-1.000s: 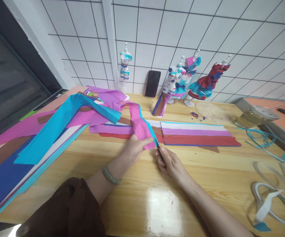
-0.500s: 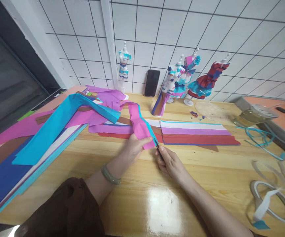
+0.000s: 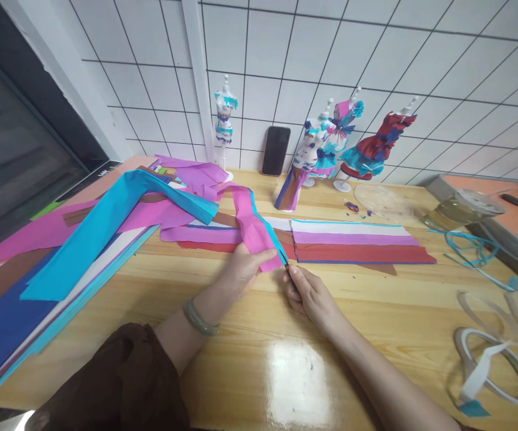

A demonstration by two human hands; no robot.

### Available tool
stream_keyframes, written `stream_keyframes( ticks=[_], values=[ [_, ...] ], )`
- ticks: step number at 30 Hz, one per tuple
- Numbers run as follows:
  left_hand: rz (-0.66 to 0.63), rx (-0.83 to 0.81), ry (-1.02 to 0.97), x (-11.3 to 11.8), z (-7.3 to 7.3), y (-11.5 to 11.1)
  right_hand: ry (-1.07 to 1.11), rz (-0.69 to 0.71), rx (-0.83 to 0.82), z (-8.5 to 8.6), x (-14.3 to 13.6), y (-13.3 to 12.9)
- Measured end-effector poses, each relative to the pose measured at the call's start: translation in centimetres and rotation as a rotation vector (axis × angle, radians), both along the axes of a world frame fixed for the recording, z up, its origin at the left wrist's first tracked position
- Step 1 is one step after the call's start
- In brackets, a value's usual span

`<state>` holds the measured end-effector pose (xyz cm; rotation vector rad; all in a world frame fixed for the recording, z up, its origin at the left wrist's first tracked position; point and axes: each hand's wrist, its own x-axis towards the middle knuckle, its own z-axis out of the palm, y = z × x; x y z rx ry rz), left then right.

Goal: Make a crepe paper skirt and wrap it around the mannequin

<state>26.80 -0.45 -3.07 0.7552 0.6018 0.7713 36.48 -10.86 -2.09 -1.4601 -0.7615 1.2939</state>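
Note:
My left hand (image 3: 244, 269) pinches the lower end of a pink strip (image 3: 252, 224), which has a blue strip (image 3: 267, 227) along its right edge. In my right hand (image 3: 306, 291) is a dark, slim tool, probably scissors (image 3: 287, 268), its tip at the lower end of the blue strip. Most of the tool is hidden by my fingers. Behind my hands, layered white, purple and red strips (image 3: 362, 252) lie across the table. A folded turquoise strip (image 3: 101, 230) rests on pink, brown and blue sheets at the left.
Small dressed mannequins (image 3: 225, 114) and a black phone (image 3: 276, 151) stand by the tiled wall. To the right are a glass jar (image 3: 463, 209), a turquoise cord (image 3: 474, 251) and a tape roll (image 3: 501, 365). The wooden table (image 3: 223, 365) extends below my hands.

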Motion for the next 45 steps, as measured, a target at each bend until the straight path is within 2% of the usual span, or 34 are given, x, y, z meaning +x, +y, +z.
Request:
stream_keyframes(
  ticks=[13,27,45],
  values=[
    [-0.036,0.013,-0.005,-0.1,0.5,0.1,0.014,0.007,0.051,0.0,0.0,-0.4],
    [-0.135,0.137,0.071,0.0,-0.4,-0.9,-0.034,-0.016,0.107,0.0,-0.1,-0.3],
    [-0.118,0.161,0.120,0.2,-0.8,-0.9,-0.009,-0.054,0.052,0.1,-0.2,-0.3]
  ],
)
